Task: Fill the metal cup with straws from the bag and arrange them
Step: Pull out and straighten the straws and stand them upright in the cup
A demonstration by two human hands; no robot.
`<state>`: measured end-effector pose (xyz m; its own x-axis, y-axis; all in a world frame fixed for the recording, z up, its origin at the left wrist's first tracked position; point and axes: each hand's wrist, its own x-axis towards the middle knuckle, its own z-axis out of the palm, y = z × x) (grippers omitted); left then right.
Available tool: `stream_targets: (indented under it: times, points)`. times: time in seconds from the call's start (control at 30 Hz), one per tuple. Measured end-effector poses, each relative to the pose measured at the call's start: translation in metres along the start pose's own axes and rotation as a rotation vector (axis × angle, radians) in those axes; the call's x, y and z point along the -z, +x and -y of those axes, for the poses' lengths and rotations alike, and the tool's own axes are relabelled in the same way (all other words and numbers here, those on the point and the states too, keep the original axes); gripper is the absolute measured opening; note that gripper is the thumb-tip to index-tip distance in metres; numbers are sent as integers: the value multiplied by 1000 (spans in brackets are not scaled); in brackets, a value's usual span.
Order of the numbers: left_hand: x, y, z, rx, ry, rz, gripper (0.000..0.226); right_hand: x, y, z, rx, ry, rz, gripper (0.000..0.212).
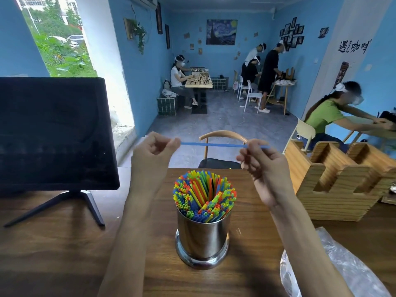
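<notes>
Both hands are up above the tabletop (64,243), stretching a single blue straw (214,144) level between them. The left hand (153,152) pinches one end with curled fingers; the right hand (263,166) pinches near the other end, a short tip sticking out past its fingers. Directly below the straw stands the metal cup (202,239), upright near the middle of the tabletop, packed with coloured straws (204,196) fanning over its rim. Open wood lies on both sides of the cup. A dark monitor (53,133) on its stand fills the left side, a wooden rack (338,185) sits at the right edge, and the clear plastic bag (334,273) lies crumpled at the near right corner.
</notes>
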<state>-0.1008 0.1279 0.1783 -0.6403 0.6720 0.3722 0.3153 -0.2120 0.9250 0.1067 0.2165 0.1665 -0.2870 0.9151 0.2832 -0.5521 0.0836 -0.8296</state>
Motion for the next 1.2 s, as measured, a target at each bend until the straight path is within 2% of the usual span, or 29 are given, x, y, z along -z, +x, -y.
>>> stream_targets:
  times: [0.1, 0.17, 0.27, 0.37, 0.4, 0.47, 0.6, 0.63, 0.73, 0.8, 0.97, 1.2]
  points:
    - [0, -1, 4, 111, 291, 346, 20, -2, 9, 5, 58, 65, -55, 13]
    - [-4, -6, 6, 140, 392, 481, 19, -3, 11, 5, 140, -18, -60, 16]
    - [-12, -11, 7, 62, 433, 431, 13, -1, 12, 2, 279, -245, 19, 13]
    - [-24, -7, 14, -77, 476, 357, 4, -3, 6, -8, 343, -502, 111, 34]
    - [-28, -5, 18, -111, 493, 368, 9, -5, 3, -12, 342, -550, 136, 40]
    - [-37, -1, 26, -148, 510, 424, 18, -5, -3, -24, 327, -624, 162, 40]
    - [-45, 1, 31, -176, 610, 634, 23, 5, -6, -42, 298, -927, 172, 6]
    - [-47, 3, 31, -162, 641, 683, 24, 8, -5, -46, 302, -977, 170, 16]
    - [-48, 8, 30, -124, 698, 742, 24, 11, -5, -51, 262, -977, 179, 45]
    - [-48, 11, 29, -120, 707, 733, 21, 12, -5, -51, 225, -941, 149, 52]
    - [-49, 13, 30, -160, 687, 701, 17, 14, -5, -49, 123, -808, 99, 55]
    - [-49, 7, 26, -271, 603, 581, 15, 21, -4, -51, 118, -797, 44, 52]
